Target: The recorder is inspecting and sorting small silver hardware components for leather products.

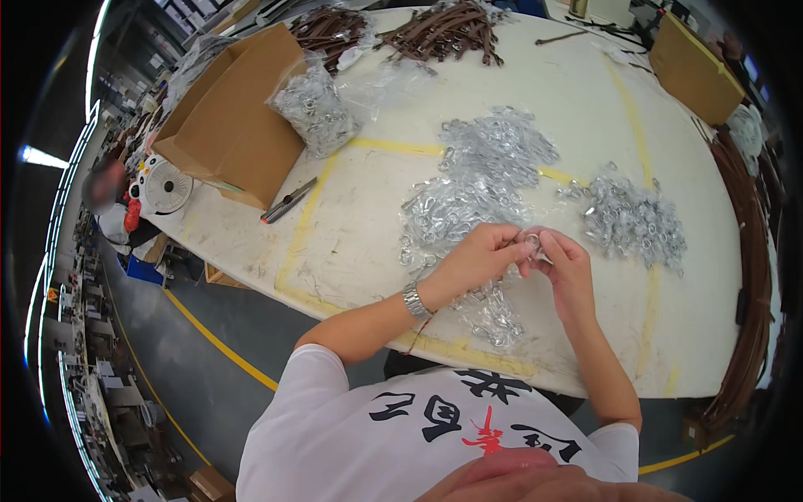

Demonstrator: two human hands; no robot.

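My left hand (483, 258), with a metal watch on its wrist, and my right hand (567, 266) meet above the table. Between their pinched fingertips is a small silver metal ring piece (533, 240), with what looks like clear plastic about it. Its exact kind is too small to tell. Just beyond and left of my fingers lies a large heap of small metal pieces in clear plastic (464, 209), which spreads farther back. A smaller cluster of similar wrapped pieces (493, 316) rests below my hands. To the right sits another pile of shiny metal pieces (636, 219).
An open cardboard box (242, 117) stands at the left, beside a clear bag of metal pieces (316, 109). A dark pen-like tool (289, 201) lies near it. Brown straps (443, 32) are heaped at the back; more (753, 276) line the right edge. A person (109, 197) is far left.
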